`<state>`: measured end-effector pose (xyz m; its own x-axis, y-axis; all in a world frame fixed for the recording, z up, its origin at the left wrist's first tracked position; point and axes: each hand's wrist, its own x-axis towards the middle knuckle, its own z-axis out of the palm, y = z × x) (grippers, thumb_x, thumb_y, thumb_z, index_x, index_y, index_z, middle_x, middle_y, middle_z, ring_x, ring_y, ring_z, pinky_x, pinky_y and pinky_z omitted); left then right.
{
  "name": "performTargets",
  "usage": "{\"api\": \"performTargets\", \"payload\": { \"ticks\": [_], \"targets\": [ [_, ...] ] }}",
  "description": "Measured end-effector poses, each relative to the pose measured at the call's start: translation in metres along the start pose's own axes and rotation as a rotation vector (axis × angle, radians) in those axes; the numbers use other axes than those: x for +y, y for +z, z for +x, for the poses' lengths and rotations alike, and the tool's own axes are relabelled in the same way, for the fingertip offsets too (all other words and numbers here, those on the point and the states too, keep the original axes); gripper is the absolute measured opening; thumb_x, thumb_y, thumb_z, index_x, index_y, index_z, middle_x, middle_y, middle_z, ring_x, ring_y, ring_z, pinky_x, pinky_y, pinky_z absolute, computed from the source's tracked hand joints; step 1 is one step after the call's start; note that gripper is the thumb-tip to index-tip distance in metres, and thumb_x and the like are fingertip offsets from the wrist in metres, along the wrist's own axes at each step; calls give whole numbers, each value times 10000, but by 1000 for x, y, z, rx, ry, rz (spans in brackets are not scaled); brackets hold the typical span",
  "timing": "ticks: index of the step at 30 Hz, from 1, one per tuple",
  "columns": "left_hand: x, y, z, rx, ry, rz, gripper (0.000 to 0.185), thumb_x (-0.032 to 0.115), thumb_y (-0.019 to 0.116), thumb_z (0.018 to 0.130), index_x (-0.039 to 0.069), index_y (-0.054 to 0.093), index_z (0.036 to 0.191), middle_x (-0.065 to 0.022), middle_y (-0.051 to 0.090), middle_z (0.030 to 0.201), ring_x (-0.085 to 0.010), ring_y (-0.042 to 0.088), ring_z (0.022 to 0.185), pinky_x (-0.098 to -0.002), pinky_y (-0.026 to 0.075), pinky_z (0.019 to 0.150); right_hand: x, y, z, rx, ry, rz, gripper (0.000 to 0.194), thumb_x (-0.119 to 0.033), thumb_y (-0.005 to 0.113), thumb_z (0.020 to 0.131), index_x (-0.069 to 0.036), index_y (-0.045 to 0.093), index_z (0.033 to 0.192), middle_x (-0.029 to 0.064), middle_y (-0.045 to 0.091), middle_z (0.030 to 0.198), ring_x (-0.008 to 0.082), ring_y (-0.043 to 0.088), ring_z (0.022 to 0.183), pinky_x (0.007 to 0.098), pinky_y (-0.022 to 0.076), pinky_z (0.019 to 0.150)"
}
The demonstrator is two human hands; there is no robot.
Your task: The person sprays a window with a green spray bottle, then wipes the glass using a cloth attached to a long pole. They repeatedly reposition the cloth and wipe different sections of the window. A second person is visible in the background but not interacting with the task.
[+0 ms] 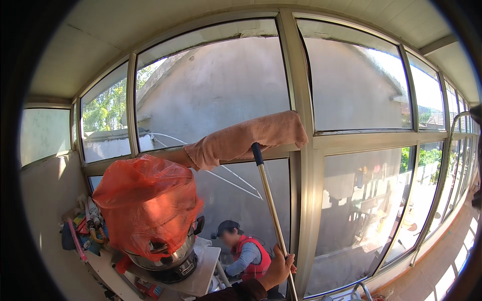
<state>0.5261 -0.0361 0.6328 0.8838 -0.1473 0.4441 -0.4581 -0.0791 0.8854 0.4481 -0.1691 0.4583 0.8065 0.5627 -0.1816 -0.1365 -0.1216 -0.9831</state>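
My left hand (276,266), in a dark sleeve, comes in from the lower left and is wrapped around a long metal pole (272,203). The pole slants up to a dark collar (257,153). On its head hangs a pinkish-brown towel (248,137), folded over so that the head itself is hidden. This towel lies in front of the window frame's horizontal rail (361,143) and the upright mullion (301,82); whether it touches them I cannot tell. My right hand is out of view.
Left of the pole, a table (205,269) bears a metal electric pot (179,259) under a red plastic bag (147,203). A co-worker in a cap and red vest (256,256) is low behind the table. Cluttered items (88,222) fill the left corner. A curved metal pipe (450,150) stands right.
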Motion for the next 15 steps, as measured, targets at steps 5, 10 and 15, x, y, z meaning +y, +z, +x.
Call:
{"api": "performTargets", "payload": {
  "ticks": [5,10,15],
  "targets": [
    [54,-37,84,105,164,151,451,136,449,940,70,141,1262,-64,502,628,-155,537,423,-295,472,402,-148,19,69,23,-414,91,278,-298,393,984,-44,508,986,59,544,673,133,493,516,260,410,480],
    [202,-90,210,216,288,268,322,160,435,937,60,219,1154,-86,497,635,-176,499,400,-316,447,356,-208,1,46,93,-422,106,278,-297,386,989,-36,482,1004,51,529,670,122,478,494,241,401,470],
    [314,-123,274,294,128,294,309,135,433,918,-11,228,1098,-179,519,761,-231,538,469,-378,491,388,-267,2,65,83,-650,214,266,-251,370,992,-12,451,1075,63,552,679,109,484,498,235,401,472]
  ]
}}
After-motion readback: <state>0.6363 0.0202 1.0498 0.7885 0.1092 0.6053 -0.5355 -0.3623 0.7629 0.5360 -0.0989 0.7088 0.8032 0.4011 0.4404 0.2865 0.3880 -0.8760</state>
